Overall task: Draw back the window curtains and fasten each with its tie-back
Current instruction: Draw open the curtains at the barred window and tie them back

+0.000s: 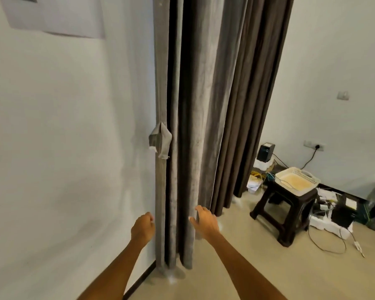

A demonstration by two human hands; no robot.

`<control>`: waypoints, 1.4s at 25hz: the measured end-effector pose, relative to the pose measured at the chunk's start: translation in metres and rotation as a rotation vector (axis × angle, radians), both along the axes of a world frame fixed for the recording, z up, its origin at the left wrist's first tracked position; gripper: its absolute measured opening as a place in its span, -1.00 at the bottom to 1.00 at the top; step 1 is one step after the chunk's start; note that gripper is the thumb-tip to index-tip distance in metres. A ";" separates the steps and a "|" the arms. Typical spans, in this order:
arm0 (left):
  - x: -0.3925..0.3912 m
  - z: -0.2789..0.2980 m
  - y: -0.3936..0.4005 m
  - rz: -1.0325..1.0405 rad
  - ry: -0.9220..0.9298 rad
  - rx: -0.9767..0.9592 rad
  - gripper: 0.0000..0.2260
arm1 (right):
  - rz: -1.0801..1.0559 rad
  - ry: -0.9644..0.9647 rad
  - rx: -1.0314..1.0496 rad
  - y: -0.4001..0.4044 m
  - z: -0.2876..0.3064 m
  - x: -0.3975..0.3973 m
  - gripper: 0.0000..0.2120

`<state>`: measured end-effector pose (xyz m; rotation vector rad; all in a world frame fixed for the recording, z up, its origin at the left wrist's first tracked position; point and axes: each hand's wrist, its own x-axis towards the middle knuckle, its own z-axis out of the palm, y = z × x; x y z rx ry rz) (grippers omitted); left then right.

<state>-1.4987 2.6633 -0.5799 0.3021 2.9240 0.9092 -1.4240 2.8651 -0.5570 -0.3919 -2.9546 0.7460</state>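
Note:
A long grey-brown curtain (195,109) hangs in folds from the top of the view down to the floor, beside the white wall. A grey fabric tie-back (160,141) dangles loose at the curtain's left edge, about halfway up. My left hand (143,228) is curled at the curtain's left edge low down; whether it holds the fabric is hidden. My right hand (205,221) grips the edge of a fold on the curtain's right side at the same height.
A dark plastic stool (288,211) stands on the floor to the right with a white basket (297,180) on top. Cables, boxes and a black device (266,152) lie along the right wall under a socket. A paper sheet (56,16) hangs on the left wall.

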 end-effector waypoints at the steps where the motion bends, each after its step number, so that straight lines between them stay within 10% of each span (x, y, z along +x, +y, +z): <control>1: -0.022 0.011 0.012 0.013 0.028 0.026 -0.84 | 0.017 0.033 0.000 0.010 0.009 -0.024 -0.60; 7: -0.136 0.115 0.067 0.222 0.380 0.311 -0.84 | 0.122 0.328 -0.016 0.052 0.084 -0.146 -0.59; 15: -0.233 0.392 0.130 0.412 1.113 0.679 -0.79 | 0.352 1.013 -0.293 0.064 0.312 -0.277 -0.50; 20: -0.230 0.515 0.146 0.306 1.362 0.528 -0.60 | 0.506 1.218 -0.480 0.049 0.464 -0.305 -0.49; 26: -0.226 0.558 0.149 0.313 1.434 0.038 -0.37 | 0.527 1.165 -0.474 0.045 0.558 -0.317 -0.36; 35: -0.250 0.520 0.178 0.325 1.397 0.076 -0.54 | 0.634 0.977 -0.658 0.059 0.520 -0.338 -0.53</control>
